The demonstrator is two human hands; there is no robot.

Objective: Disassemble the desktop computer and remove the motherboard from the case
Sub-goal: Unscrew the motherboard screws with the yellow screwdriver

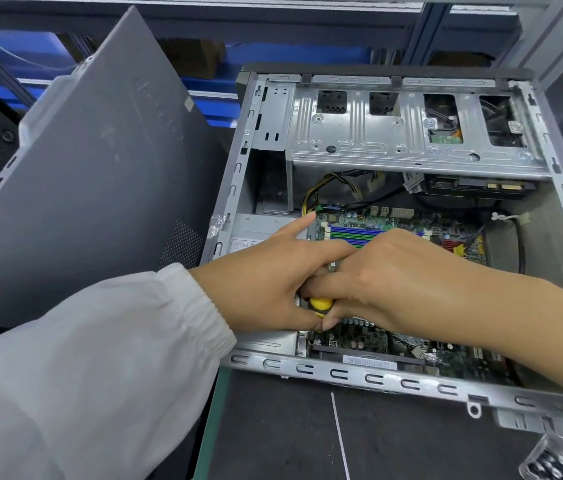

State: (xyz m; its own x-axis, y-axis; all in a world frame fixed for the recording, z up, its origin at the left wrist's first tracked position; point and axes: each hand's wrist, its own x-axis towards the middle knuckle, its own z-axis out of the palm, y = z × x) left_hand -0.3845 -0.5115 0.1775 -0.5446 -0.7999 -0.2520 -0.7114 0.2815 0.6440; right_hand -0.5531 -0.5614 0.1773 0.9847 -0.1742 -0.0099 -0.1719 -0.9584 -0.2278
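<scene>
— Where is the motherboard?

— The motherboard (370,230) lies flat on the floor of the open case (394,379), which rests on its side on the dark bench (273,427). Blue and green memory slots show at its far left; the hands cover its middle.

— And the hands?

— Both meet over the board's near-left part. The right hand (397,282) has its fingers curled round a screwdriver (321,304) with a yellow and black handle. The left hand (266,282), coming out of a white sleeve (100,341), closes its lower fingers against that same handle, while its index finger (299,223) points straight out toward the board's far-left corner.

— Is the tip on a screw?

— I cannot tell; the shaft and tip are hidden beneath the hands.

— What else is inside?

— A metal drive cage (394,133) spans the far end, with a black drive (474,188) slung beneath it on the right. Yellow and black cables (328,183) loop down just past the board's far edge.

— Outside the case?

— A grey side panel (93,168) stands tilted to the left of it.
</scene>
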